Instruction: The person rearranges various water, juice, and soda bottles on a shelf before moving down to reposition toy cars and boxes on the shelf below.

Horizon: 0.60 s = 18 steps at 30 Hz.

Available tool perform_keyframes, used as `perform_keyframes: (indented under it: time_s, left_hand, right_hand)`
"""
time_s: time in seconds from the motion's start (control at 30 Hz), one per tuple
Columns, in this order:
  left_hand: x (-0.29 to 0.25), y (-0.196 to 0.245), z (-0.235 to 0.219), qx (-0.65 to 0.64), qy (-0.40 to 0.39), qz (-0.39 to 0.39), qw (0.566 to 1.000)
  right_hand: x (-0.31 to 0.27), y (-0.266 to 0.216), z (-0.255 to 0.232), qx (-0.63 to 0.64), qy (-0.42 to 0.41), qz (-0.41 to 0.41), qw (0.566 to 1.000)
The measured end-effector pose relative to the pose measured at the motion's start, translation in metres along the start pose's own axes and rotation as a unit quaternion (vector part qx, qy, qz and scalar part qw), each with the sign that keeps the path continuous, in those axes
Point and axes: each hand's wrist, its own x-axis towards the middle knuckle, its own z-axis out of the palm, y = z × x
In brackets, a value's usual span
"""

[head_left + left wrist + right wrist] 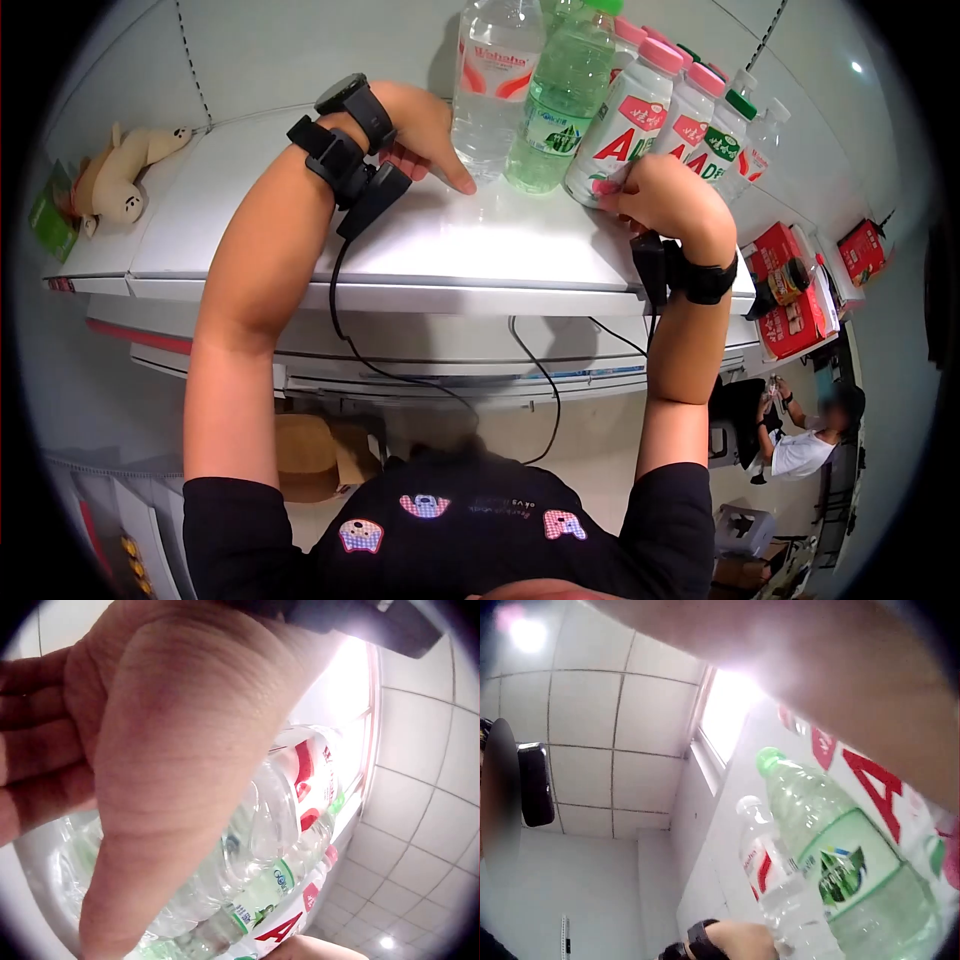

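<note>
The clear bottle point(490, 110), the green bottle point(548, 150) and the white bottle point(625, 130) stand closely side by side on the shelf point(520, 240), probably for saving room; the left hand point(425, 135) is released, its thumb straight, just beside the clear bottle; the right hand point(675, 200) has bent fingers at the white bottle's lower side, but I cannot tell if they grasp; the green bottle is between both hands.
</note>
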Motion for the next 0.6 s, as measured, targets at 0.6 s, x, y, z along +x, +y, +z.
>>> perform_keyframes:
  time_s: [0.6]
  left_hand:
    - [-0.005,0.004,0.000,-0.032,0.022,0.013,0.999]
  right_hand:
    - [0.004,0.017,0.012,0.107,-0.049,-0.026,0.993]
